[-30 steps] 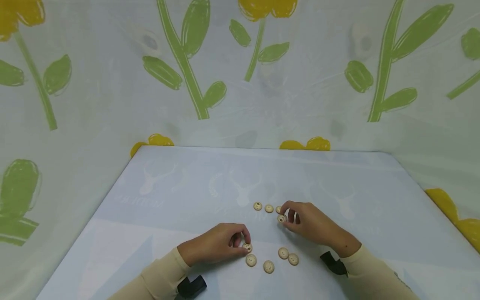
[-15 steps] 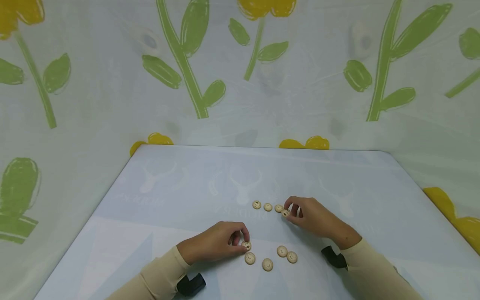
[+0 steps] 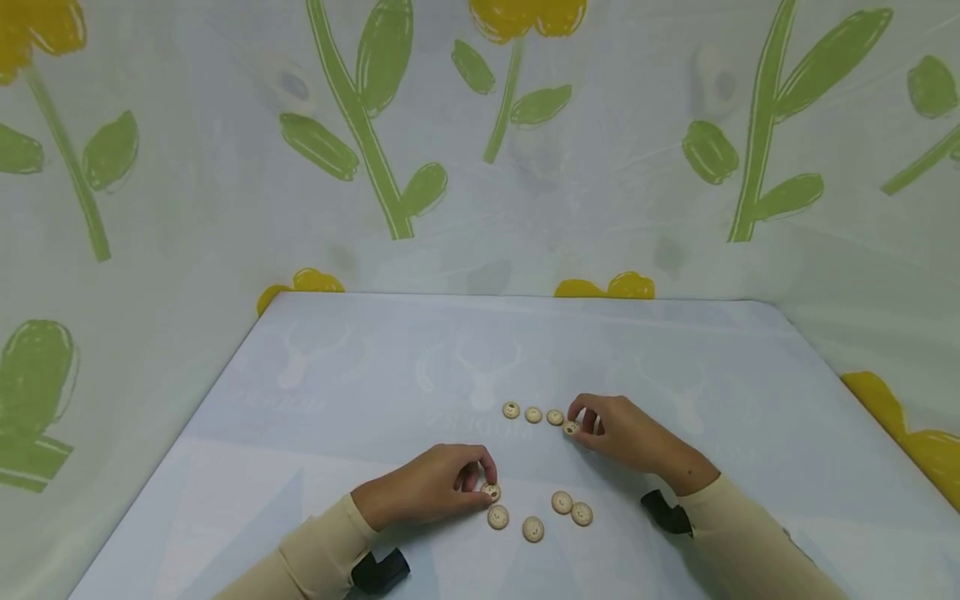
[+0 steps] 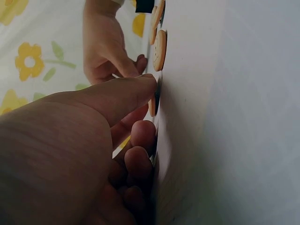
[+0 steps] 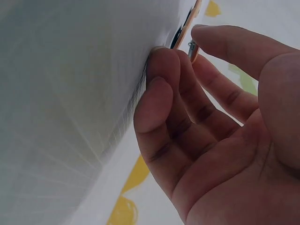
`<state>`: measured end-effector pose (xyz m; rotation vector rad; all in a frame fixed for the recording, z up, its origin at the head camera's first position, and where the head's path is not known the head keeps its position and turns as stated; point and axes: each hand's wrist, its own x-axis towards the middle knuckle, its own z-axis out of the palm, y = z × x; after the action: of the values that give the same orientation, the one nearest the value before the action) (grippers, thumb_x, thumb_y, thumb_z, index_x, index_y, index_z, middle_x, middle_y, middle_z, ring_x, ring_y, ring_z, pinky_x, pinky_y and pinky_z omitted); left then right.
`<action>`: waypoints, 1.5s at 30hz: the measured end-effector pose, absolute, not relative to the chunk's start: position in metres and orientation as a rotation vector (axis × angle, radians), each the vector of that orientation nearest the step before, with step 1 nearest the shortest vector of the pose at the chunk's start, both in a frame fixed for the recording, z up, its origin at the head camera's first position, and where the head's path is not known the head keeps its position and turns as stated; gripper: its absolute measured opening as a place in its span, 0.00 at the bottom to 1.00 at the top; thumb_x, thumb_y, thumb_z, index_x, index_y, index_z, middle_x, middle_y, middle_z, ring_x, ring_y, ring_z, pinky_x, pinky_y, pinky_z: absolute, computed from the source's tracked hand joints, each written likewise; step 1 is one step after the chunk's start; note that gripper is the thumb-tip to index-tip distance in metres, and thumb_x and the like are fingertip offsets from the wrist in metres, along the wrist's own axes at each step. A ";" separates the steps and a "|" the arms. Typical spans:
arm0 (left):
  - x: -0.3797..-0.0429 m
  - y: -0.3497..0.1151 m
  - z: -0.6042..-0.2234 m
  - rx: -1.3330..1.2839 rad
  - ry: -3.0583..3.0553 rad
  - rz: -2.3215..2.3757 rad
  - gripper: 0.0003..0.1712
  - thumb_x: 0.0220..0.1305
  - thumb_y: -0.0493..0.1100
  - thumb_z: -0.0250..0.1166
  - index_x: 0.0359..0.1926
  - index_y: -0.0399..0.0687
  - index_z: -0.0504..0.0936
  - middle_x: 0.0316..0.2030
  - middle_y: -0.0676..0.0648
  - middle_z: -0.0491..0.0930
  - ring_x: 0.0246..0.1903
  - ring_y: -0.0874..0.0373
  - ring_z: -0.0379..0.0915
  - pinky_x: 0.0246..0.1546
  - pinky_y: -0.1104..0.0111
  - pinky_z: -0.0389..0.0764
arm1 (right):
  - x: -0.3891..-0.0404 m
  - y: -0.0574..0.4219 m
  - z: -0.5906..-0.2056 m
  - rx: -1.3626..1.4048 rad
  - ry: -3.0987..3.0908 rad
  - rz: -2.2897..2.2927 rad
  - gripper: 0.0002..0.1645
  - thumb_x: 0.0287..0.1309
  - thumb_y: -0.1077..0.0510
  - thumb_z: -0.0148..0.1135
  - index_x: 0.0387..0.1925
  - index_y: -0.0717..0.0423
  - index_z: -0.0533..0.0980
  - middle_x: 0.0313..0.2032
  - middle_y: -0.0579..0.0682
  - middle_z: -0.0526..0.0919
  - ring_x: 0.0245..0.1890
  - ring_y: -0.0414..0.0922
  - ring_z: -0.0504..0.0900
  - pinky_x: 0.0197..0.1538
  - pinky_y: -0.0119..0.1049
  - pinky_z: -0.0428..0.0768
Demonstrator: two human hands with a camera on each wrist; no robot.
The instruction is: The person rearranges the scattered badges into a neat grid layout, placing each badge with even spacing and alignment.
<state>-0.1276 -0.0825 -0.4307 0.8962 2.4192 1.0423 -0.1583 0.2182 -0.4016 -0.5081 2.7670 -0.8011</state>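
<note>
Lower centre of frame: left hand (image 3: 427, 485) pinches a wooden button (image 3: 491, 492), judged light, stiff, possibly slippery, best taken by its rim; it sits between thumb and forefinger. Right of centre: right hand (image 3: 628, 437), fingers narrowly set, pinches a second button (image 3: 572, 427) just beside the button row (image 3: 533, 414).

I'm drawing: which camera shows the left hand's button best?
Head view: the button in the left hand shows much of its face. Left wrist view shows just its edge; right wrist view, none of it.
</note>
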 end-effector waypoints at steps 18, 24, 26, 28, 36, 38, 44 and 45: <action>-0.129 -0.082 -0.431 0.893 2.413 1.049 0.08 0.63 0.47 0.70 0.40 0.58 0.79 0.24 0.61 0.71 0.23 0.71 0.65 0.27 0.76 0.69 | -0.158 0.210 -0.403 -0.536 2.742 -0.757 0.11 0.60 0.60 0.69 0.42 0.47 0.78 0.28 0.42 0.78 0.27 0.39 0.74 0.31 0.31 0.74; -0.129 -0.082 -0.431 0.896 2.410 1.051 0.08 0.63 0.47 0.70 0.40 0.57 0.79 0.23 0.61 0.70 0.23 0.72 0.65 0.26 0.77 0.69 | -0.158 0.207 -0.406 -0.567 2.738 -0.733 0.10 0.60 0.59 0.69 0.42 0.45 0.78 0.27 0.40 0.78 0.26 0.38 0.74 0.30 0.31 0.74; -0.129 -0.082 -0.431 0.896 2.409 1.051 0.08 0.63 0.47 0.70 0.40 0.57 0.79 0.23 0.61 0.71 0.23 0.72 0.65 0.26 0.77 0.69 | -0.157 0.207 -0.407 -0.573 2.743 -0.721 0.10 0.60 0.59 0.69 0.41 0.44 0.78 0.26 0.40 0.77 0.25 0.38 0.74 0.30 0.30 0.74; -0.128 -0.082 -0.432 0.893 2.413 1.049 0.08 0.63 0.47 0.70 0.40 0.57 0.79 0.23 0.61 0.71 0.23 0.72 0.65 0.26 0.77 0.69 | -0.158 0.206 -0.408 -0.581 2.751 -0.709 0.10 0.60 0.59 0.69 0.41 0.44 0.79 0.25 0.40 0.77 0.25 0.38 0.73 0.29 0.30 0.73; -0.128 -0.082 -0.430 0.886 2.408 1.049 0.08 0.63 0.47 0.70 0.40 0.57 0.79 0.24 0.61 0.71 0.23 0.71 0.65 0.27 0.76 0.69 | -0.157 0.204 -0.407 -0.562 2.759 -0.684 0.11 0.60 0.59 0.69 0.42 0.43 0.79 0.24 0.40 0.76 0.24 0.38 0.72 0.28 0.30 0.71; -0.128 -0.082 -0.429 0.884 2.409 1.048 0.08 0.63 0.47 0.70 0.40 0.57 0.79 0.24 0.61 0.71 0.23 0.72 0.65 0.27 0.76 0.69 | -0.157 0.204 -0.407 -0.556 2.759 -0.685 0.11 0.60 0.59 0.69 0.42 0.43 0.79 0.24 0.40 0.76 0.24 0.38 0.72 0.28 0.30 0.71; -0.128 -0.083 -0.427 0.877 2.408 1.052 0.08 0.63 0.46 0.71 0.40 0.56 0.79 0.23 0.60 0.70 0.23 0.71 0.65 0.26 0.77 0.68 | -0.158 0.203 -0.407 -0.554 2.762 -0.689 0.11 0.60 0.59 0.69 0.42 0.42 0.79 0.23 0.40 0.76 0.24 0.38 0.72 0.28 0.30 0.71; -0.128 -0.083 -0.427 0.873 2.406 1.052 0.08 0.63 0.46 0.71 0.40 0.56 0.79 0.23 0.60 0.70 0.23 0.71 0.65 0.25 0.77 0.68 | -0.158 0.203 -0.407 -0.555 2.762 -0.687 0.11 0.60 0.59 0.69 0.42 0.42 0.79 0.23 0.40 0.76 0.24 0.37 0.72 0.28 0.30 0.71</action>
<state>-0.1281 -0.0829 -0.4270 0.8734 2.4062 1.0522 -0.1575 0.2033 -0.4066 -0.5551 2.7619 -0.6870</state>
